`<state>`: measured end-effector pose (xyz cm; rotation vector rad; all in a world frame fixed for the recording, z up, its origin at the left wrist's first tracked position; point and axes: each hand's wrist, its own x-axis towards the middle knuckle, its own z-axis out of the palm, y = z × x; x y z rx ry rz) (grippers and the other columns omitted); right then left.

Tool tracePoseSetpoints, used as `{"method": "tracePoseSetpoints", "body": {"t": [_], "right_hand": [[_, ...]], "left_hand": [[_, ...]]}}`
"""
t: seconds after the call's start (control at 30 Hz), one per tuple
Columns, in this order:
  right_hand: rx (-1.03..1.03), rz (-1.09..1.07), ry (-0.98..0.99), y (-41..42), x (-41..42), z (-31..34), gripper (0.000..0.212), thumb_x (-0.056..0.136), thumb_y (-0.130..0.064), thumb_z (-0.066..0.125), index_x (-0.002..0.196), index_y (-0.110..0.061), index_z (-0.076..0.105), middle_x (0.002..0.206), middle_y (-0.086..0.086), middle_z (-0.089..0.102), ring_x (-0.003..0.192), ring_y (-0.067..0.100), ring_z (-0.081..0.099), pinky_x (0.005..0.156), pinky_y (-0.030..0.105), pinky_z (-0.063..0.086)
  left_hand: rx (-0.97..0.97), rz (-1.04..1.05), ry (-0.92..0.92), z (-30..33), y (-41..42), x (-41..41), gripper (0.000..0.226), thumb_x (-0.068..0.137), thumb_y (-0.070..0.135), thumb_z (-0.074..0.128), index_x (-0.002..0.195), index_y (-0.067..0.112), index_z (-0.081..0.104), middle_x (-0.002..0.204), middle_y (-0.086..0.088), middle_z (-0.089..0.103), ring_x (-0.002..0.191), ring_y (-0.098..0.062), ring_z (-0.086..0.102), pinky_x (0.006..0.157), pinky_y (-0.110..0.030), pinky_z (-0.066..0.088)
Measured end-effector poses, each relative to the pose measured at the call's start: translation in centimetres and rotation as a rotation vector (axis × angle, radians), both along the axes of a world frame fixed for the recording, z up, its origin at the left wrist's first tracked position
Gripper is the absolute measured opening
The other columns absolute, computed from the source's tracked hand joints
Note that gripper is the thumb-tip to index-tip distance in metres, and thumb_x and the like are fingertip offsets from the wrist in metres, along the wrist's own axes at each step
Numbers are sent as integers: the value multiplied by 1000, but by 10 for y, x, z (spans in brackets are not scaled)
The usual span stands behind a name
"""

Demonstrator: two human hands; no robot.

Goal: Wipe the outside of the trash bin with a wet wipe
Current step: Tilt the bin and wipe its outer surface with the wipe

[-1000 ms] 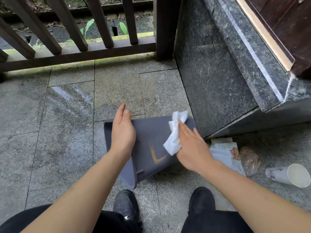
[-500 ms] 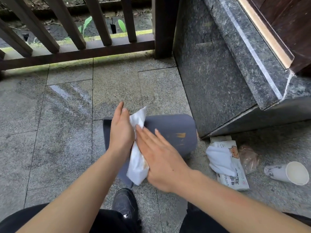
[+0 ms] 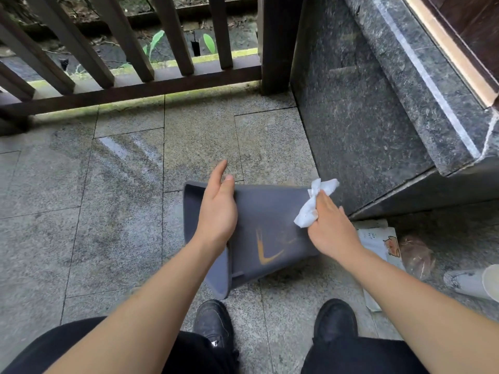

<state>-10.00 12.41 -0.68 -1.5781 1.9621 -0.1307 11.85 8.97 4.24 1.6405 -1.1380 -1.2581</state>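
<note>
**Fingers steady the bin while the wipe works its far end**

The fingers (image 3: 220, 172) of the left hand (image 3: 217, 211) are stretched out flat and loose, gripping nothing; the palm presses on the upper face of the trash bin (image 3: 264, 225) near its left edge, pinning it in place. The grey bin lies tipped on its side on the stone floor (image 3: 108, 211) in the lower middle of the frame, just above the person's two black shoes, with an orange swoosh-like mark (image 3: 266, 252) on the face turned up.

Right of centre, the right hand (image 3: 329, 230) is curled around a crumpled white wet wipe (image 3: 313, 209), holding it against the bin's right end, close beside the dark granite step (image 3: 364, 130). At the far right lie a wipe packet (image 3: 378, 238) and a paper cup (image 3: 475, 282).

The step in hand appears to be wiping the upturned side. The orange mark remains, so the next move likely calls for a firm pass over it, with the left palm bracing, then turning the bin to reach its other faces.
</note>
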Motion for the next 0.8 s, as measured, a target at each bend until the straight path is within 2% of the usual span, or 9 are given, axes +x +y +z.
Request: {"method": "tracePoseSetpoints", "body": {"t": [0.13,0.23,0.27,0.33,0.4,0.43,0.53,0.67,0.8], "right_hand": [[126,-30,94,-8,-1,14,46,92,-17,34,138,-13,37,136,14,51,123,38,47,105,44,33],[131,-28,155,-1,0,18,44,93,-20,35,137,-14,39,130,15,55,119,37,51,98,42,37],[120,-36,161,3,1,18,43,93,-20,35,136,-13,39,131,15,55,119,37,50,98,42,37],[97,-44,164,10,4,18,40,91,-18,36,131,-12,41,131,14,55,119,37,49,97,42,37],[83,-25,177,16,5,18,38,91,-19,36,128,-12,43,128,13,56,117,37,50,90,41,38],[80,-2,188,19,5,19,38,90,-19,37,127,-12,44,126,12,57,115,36,50,84,40,37],[118,53,181,28,5,18,39,88,-15,39,126,-11,43,123,11,56,112,34,51,77,36,34],[136,40,92,32,10,20,44,87,-8,39,131,-9,38,130,11,49,110,33,52,77,36,39],[-13,157,-59,30,39,39,61,87,-6,43,144,-22,30,149,-5,39,128,29,42,99,40,41]], "left_hand": [[26,-256,-80,6,-3,17,42,103,36,42,145,36,44,139,28,38,106,39,26,86,7,20],[78,-368,-82,11,-1,20,49,101,45,43,150,41,34,135,33,36,104,37,29,84,6,23],[109,-358,-66,12,-1,19,53,99,51,43,150,45,29,136,33,34,110,32,31,90,0,23],[154,-280,-67,14,-2,19,55,97,60,40,149,52,24,147,28,30,126,12,29,105,-21,21],[192,-190,-100,14,-5,19,54,97,61,36,148,53,24,154,21,27,136,-6,31,111,-41,26],[207,-149,-100,13,-7,18,53,98,59,35,149,51,24,156,18,27,138,-12,32,111,-45,27],[184,-47,-128,6,-5,14,53,102,49,37,152,37,28,156,12,30,140,-11,29,106,-28,21],[153,49,-184,4,-2,11,51,103,48,31,151,30,33,155,11,32,141,-9,27,105,-23,18],[134,57,-119,6,-7,13,55,102,53,29,152,28,33,155,14,30,139,-2,24,113,-26,15]]}}
